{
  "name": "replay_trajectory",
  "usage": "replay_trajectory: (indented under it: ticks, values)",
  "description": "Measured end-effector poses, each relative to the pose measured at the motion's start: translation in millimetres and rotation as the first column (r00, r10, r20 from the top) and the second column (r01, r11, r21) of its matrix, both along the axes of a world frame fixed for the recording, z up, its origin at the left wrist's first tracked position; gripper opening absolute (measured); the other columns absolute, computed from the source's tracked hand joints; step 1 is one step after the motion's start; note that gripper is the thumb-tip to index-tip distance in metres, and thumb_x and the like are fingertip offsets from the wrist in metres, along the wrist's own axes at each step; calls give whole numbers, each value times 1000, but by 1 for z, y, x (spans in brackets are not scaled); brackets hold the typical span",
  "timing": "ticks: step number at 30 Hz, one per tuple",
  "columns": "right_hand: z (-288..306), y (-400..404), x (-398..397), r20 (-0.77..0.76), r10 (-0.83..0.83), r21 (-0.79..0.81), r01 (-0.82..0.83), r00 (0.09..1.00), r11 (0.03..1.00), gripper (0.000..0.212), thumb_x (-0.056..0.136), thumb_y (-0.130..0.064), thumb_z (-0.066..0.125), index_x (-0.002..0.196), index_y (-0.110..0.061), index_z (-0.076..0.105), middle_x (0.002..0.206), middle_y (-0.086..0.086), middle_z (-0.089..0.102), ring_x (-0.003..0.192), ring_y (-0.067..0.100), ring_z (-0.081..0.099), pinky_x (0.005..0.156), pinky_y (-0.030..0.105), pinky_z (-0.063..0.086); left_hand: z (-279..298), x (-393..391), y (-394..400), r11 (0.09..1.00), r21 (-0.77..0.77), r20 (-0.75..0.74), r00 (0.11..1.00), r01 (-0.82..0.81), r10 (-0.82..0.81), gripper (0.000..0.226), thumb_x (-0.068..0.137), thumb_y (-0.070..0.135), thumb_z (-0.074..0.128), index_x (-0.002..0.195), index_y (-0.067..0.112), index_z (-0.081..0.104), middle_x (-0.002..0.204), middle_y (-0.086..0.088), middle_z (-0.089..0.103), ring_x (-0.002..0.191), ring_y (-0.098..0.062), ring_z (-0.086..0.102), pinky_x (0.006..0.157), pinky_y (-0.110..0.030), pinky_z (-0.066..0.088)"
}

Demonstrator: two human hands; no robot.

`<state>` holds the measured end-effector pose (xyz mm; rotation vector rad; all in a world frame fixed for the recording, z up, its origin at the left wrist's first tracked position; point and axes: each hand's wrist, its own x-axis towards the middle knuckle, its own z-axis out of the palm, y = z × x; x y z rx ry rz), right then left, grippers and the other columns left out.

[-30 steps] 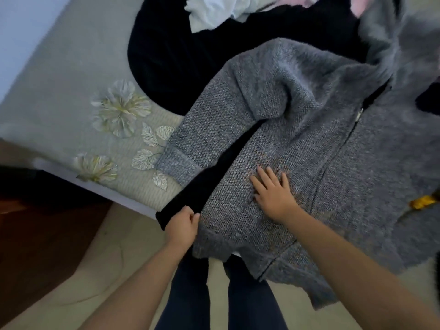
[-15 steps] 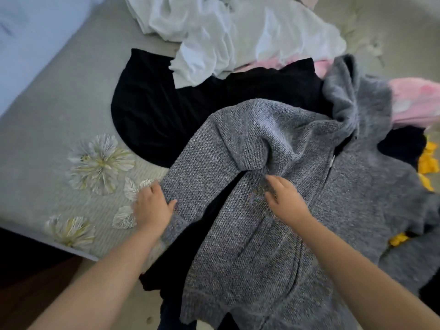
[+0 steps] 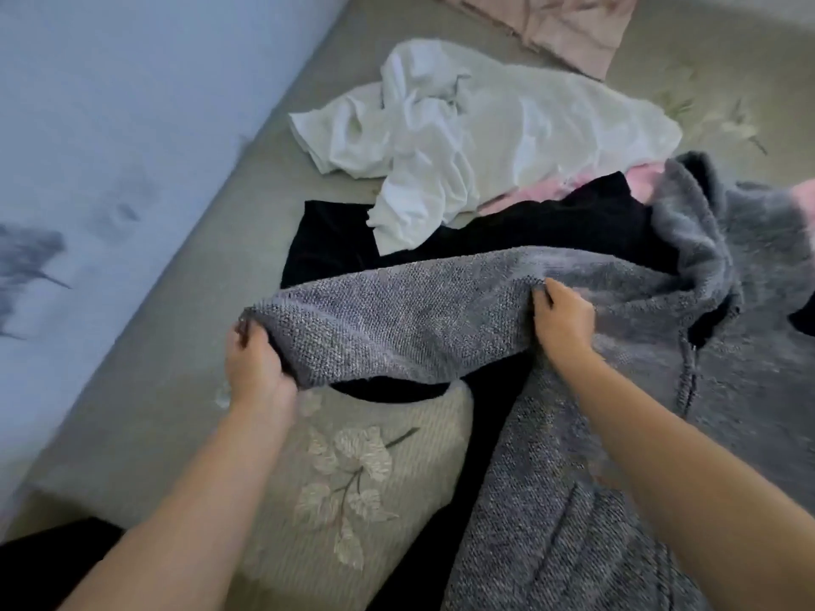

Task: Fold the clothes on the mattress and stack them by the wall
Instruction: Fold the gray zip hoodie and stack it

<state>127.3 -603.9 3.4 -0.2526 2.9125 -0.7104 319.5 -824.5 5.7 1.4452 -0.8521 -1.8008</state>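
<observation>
A person's left hand (image 3: 258, 368) grips the cuff end of a grey knit hoodie's (image 3: 573, 500) sleeve (image 3: 397, 332), while the right hand (image 3: 562, 321) pinches the same sleeve near the shoulder, holding it stretched across a mattress (image 3: 185, 346) covered in grey-green fabric with embroidered leaves. The hoodie lies over a black garment (image 3: 551, 231); a crumpled white shirt (image 3: 463, 138) and pink clothing (image 3: 560, 19) sit beyond. A pale blue wall (image 3: 110, 125) runs along the mattress's left edge.

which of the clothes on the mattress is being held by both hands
The grey knit zip hoodie: left hand grips its cuff, right hand pinches near the shoulder. The others lie untouched.
</observation>
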Motion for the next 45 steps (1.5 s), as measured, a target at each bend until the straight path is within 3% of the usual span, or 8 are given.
replay_trajectory:
  ticks: [5,11,19,27,30,34,38,45]
  values:
    - [-24,-24,3,499,399,250,-569,769,784,43,101,-30,24,145,-26,23,156,3,3,143,25,8,112,50,15,26,-19,-35,998,59,-197,980,16,-4,17,99,18,37,94,20,53,105,-2,58,102,-20,54,82,-36,48]
    - [-25,-1,5,524,416,136,-555,743,820,50,99,-27,35,146,-24,17,156,3,-6,143,26,2,112,38,18,42,-37,-21,990,81,-321,943,116,-84,22,99,16,34,87,23,51,94,-2,60,83,-15,57,86,-40,44]
    - [11,149,20,408,-20,-189,106,913,976,37,96,-17,44,133,-14,46,141,4,44,122,20,45,90,23,33,85,-120,64,763,-55,-670,543,644,-506,30,93,25,31,116,16,47,106,-3,63,95,-15,63,81,-32,55]
    - [22,340,39,512,-549,-367,746,661,555,32,99,-15,37,123,-1,52,104,8,57,96,22,57,59,13,52,89,-193,320,96,47,-675,102,994,-731,34,86,27,46,120,27,44,124,0,49,116,-19,48,77,-41,48]
    - [11,389,44,547,-627,-371,833,554,412,35,100,-18,35,129,-2,47,115,8,55,83,10,60,67,18,53,58,-185,383,-60,149,-506,24,987,-862,37,95,25,43,132,20,38,147,-6,27,131,-23,34,89,-44,44]
    - [-17,409,52,559,-652,-224,851,512,475,55,95,-37,44,140,-7,33,140,11,40,120,27,46,95,39,43,17,-173,380,101,83,111,91,991,-990,11,94,16,48,105,16,52,121,-10,55,103,-16,52,88,-32,45]
    - [-37,410,31,421,-676,-52,760,605,648,82,79,-32,70,142,-6,24,142,18,37,127,36,39,98,43,38,3,-176,340,-173,-158,755,7,972,-655,17,91,9,51,107,6,58,102,-9,58,90,-16,52,78,-24,38]
    - [-4,435,-15,450,-561,-433,719,695,544,18,79,5,61,85,-11,58,81,8,58,83,22,54,71,34,41,17,-226,310,-450,-60,983,-25,891,-180,32,83,-5,53,115,-8,55,117,-25,55,113,-38,48,98,-43,33]
